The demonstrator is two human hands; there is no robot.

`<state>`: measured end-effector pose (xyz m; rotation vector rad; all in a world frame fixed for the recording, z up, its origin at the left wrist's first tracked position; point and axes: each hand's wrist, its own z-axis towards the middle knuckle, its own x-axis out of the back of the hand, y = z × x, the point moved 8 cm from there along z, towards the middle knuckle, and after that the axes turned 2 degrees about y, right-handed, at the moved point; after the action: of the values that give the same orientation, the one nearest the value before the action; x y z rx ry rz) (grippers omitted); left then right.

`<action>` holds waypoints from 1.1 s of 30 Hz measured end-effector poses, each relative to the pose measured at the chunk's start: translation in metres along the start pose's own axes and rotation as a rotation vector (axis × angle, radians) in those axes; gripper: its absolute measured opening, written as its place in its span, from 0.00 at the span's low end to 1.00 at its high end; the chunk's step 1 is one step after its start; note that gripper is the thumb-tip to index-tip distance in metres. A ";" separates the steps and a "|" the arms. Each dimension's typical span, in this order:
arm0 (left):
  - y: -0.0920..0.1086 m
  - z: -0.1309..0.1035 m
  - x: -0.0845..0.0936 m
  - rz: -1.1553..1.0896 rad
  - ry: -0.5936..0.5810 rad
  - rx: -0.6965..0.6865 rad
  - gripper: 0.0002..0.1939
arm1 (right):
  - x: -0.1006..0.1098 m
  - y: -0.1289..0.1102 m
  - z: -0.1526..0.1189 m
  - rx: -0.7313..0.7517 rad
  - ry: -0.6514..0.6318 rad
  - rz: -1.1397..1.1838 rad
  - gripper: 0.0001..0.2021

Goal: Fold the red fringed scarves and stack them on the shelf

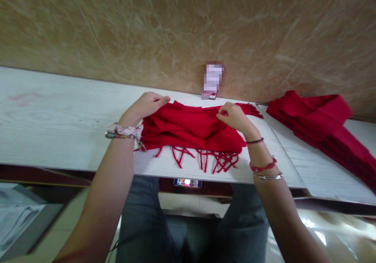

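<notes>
A red scarf (190,126) lies bunched and rumpled on the white tabletop, its twisted fringe hanging toward the near edge. More fringe pokes out at its far right, behind my right hand. At the scarf's upper left edge, my left hand (149,104) is closed on the cloth with the thumb stretched along the top. My right hand (235,117) has its fingers curled in a pinch at the upper right part of the same scarf. The fingertips of both hands are partly hidden.
More red scarves (320,126) lie folded in a pile at the right. A phone (213,79) leans on the marbled wall at the back. Below the front edge of the white table (58,118) shows another lit screen (188,182). A grey bin (32,224) stands low at left.
</notes>
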<state>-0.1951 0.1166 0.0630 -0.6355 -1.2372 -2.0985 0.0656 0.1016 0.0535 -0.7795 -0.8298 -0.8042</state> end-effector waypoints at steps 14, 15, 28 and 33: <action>0.036 -0.012 -0.049 -0.030 -0.428 -0.302 0.11 | -0.035 0.015 0.007 -0.087 0.041 0.028 0.08; 0.038 -0.014 -0.051 -0.034 -0.456 -0.313 0.11 | -0.040 0.016 0.007 -0.079 0.000 0.036 0.08; 0.037 -0.002 -0.031 0.432 0.218 -0.207 0.14 | 0.016 0.010 -0.007 -0.178 0.619 0.215 0.07; 0.009 0.004 -0.040 0.245 -0.047 -0.130 0.08 | -0.016 -0.012 0.004 0.071 0.214 0.264 0.02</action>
<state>-0.1609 0.1273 0.0434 -0.8539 -0.9977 -1.9776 0.0475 0.1037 0.0450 -0.7084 -0.5480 -0.6069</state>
